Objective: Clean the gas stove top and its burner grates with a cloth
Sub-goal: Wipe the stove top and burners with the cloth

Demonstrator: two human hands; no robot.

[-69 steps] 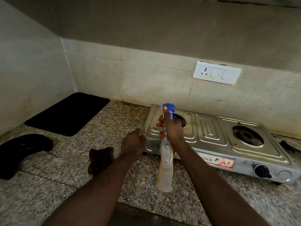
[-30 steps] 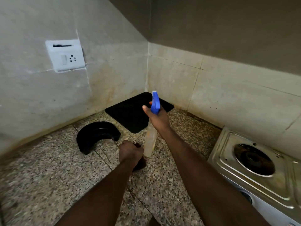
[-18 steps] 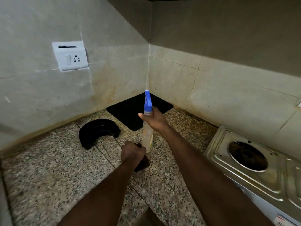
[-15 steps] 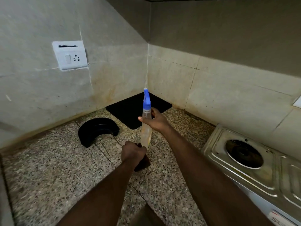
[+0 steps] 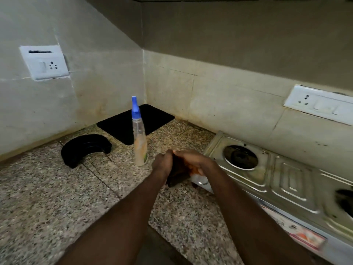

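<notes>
A steel two-burner gas stove [image 5: 290, 180] sits at the right on the granite counter [image 5: 47, 203], its left burner well [image 5: 240, 157] without a grate. A dark brown cloth [image 5: 176, 175] is held between both hands just left of the stove's front corner. My left hand [image 5: 162, 164] grips the cloth from the left. My right hand [image 5: 193, 159] closes over it from the right. A clear spray bottle [image 5: 140, 142] with a blue nozzle stands upright on the counter, left of my hands and apart from them.
A black curved piece [image 5: 84, 148] lies on the counter at the left. A black mat [image 5: 135, 123] fills the back corner. Wall sockets sit on the left wall [image 5: 44, 63] and above the stove [image 5: 319, 104]. The counter's front edge runs close below my forearms.
My right hand set the spray bottle down on the counter, let go and moved to the cloth. My left hand lifted the cloth toward the stove. The view swung right.
</notes>
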